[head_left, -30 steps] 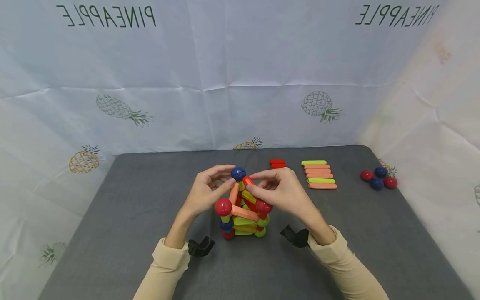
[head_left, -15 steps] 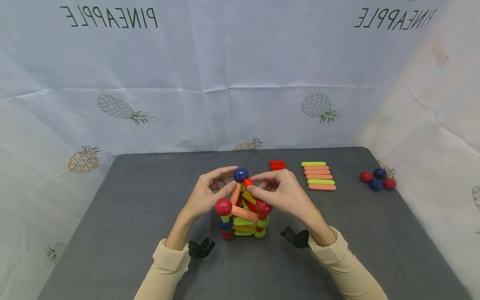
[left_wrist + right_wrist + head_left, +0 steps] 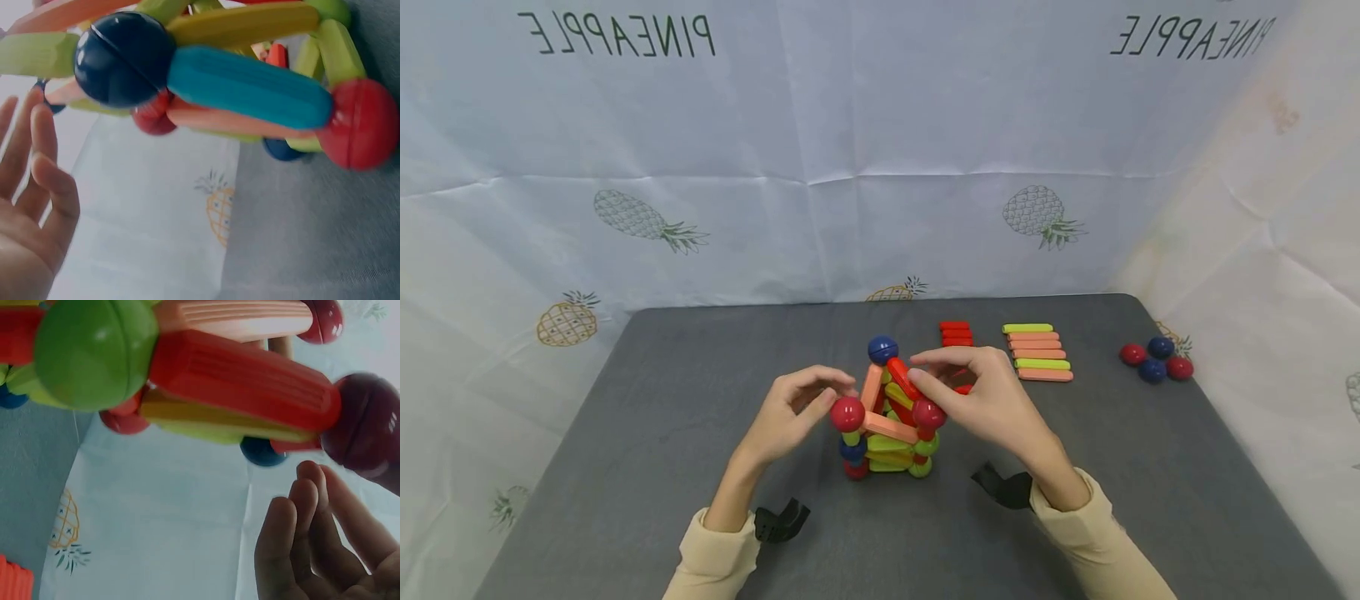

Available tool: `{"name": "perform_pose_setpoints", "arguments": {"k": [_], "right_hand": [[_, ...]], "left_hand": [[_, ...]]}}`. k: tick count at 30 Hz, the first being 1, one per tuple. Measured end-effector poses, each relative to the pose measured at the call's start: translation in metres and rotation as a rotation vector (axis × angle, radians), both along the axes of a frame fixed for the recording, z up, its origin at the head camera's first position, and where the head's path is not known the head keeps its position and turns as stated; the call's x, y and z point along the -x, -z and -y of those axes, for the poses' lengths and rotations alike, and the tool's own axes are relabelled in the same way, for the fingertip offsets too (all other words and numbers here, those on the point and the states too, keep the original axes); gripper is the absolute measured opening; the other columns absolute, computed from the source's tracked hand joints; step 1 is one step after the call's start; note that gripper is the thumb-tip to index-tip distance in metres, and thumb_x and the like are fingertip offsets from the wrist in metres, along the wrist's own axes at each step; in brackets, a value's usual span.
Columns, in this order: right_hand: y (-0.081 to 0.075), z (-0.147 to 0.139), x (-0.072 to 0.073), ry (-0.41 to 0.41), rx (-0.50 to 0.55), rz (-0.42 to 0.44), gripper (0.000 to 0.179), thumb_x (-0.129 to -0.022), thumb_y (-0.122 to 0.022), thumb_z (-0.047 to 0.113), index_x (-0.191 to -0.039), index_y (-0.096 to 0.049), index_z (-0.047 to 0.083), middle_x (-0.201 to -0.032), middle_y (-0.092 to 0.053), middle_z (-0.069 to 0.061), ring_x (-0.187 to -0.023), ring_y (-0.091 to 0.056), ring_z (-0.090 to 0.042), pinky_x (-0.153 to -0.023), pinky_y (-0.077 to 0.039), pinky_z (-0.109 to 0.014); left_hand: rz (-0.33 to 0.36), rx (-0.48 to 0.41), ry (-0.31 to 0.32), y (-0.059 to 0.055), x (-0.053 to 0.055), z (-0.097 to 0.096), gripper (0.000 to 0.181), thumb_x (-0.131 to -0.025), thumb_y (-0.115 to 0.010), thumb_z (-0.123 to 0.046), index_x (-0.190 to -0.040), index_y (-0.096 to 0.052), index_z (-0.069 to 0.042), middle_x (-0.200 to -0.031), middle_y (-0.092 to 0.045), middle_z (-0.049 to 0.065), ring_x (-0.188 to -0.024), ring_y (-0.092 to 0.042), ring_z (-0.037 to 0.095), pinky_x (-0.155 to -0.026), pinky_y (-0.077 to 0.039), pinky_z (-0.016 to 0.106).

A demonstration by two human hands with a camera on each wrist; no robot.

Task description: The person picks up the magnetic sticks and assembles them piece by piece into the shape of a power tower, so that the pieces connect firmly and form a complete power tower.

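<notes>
So, L hand [image 3: 785,419], R hand [image 3: 988,398] flank twr [image 3: 889,427].

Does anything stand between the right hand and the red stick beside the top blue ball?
Nothing visible does: in the head view, the right hand is close beside the red stick, with no other piece between them.

I'm in a little play nook — I can't tell if it's in a home or a lab. White sheets [image 3: 925,242] with pineapples [image 3: 1033,208] and backwards letters [image 3: 619,37] hang behind and beside my grey table [image 3: 647,433], and toy sticks [image 3: 1036,354] and toy balls [image 3: 1152,371] lie on top.
</notes>
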State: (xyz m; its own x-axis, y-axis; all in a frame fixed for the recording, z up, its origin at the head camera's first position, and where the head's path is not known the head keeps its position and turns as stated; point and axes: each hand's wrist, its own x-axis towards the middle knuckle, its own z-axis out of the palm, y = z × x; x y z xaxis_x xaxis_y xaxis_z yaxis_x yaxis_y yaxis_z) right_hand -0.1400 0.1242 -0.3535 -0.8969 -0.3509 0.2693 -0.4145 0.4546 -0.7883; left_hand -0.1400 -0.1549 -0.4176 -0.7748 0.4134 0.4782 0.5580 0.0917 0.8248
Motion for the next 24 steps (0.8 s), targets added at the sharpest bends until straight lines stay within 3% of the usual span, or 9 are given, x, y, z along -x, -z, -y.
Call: {"name": "perform_pose_setpoints", "arguments": {"k": [3,6,12,17,24], "right_hand": [[0.004,-0.012,0.001,0.034,0.008,-0.029,0.021,-0.093,-0.075,0.018,-0.113,-0.078,0.013,-0.103,-0.078,-0.002,-0.083,-0.069,-0.007,-0.080,-0.058,-0.027],[0.012,-0.024,0.007,0.076,-0.013,-0.061,0.020,-0.093,-0.075,0.015,-0.112,-0.078,0.011,-0.105,-0.078,-0.004,-0.083,-0.068,-0.008,-0.079,-0.058,-0.025],[0.036,-0.047,0.026,0.110,-0.127,-0.101,0.022,-0.090,-0.077,0.009,-0.111,-0.077,0.006,-0.105,-0.077,-0.009,-0.087,-0.070,-0.019,-0.078,-0.060,-0.035],[0.063,-0.059,0.043,0.071,-0.287,-0.129,0.024,-0.086,-0.080,0.004,-0.109,-0.077,0.001,-0.102,-0.077,-0.014,-0.091,-0.069,-0.029,-0.079,-0.059,-0.048],[0.093,-0.065,0.058,0.002,-0.471,-0.100,0.026,-0.085,-0.082,0.009,-0.109,-0.078,0.002,-0.100,-0.073,-0.012,-0.090,-0.064,-0.029,-0.081,-0.055,-0.046]], "left_hand": [[-0.075,0.013,0.071,0.004,-0.003,0.007,0.024,-0.095,-0.065,-0.003,-0.118,-0.066,0.004,-0.106,-0.071,0.014,-0.084,-0.064,0.005,-0.071,-0.056,0.027],[-0.091,0.045,0.106,0.002,-0.005,0.009,0.038,-0.085,-0.075,-0.002,-0.122,-0.066,-0.002,-0.106,-0.072,0.008,-0.077,-0.059,0.011,-0.066,-0.053,0.029],[-0.056,0.094,0.072,-0.004,-0.010,0.005,0.048,-0.078,-0.082,0.003,-0.123,-0.066,-0.005,-0.105,-0.072,0.009,-0.075,-0.057,0.014,-0.066,-0.050,0.026],[-0.067,0.093,0.046,-0.003,-0.014,0.002,0.045,-0.080,-0.082,0.004,-0.121,-0.067,-0.005,-0.103,-0.073,0.010,-0.074,-0.057,0.013,-0.063,-0.050,0.027],[-0.119,0.101,0.032,-0.002,-0.018,0.000,0.043,-0.080,-0.083,0.003,-0.120,-0.067,-0.005,-0.101,-0.073,0.009,-0.071,-0.057,0.009,-0.062,-0.052,0.027]]}}
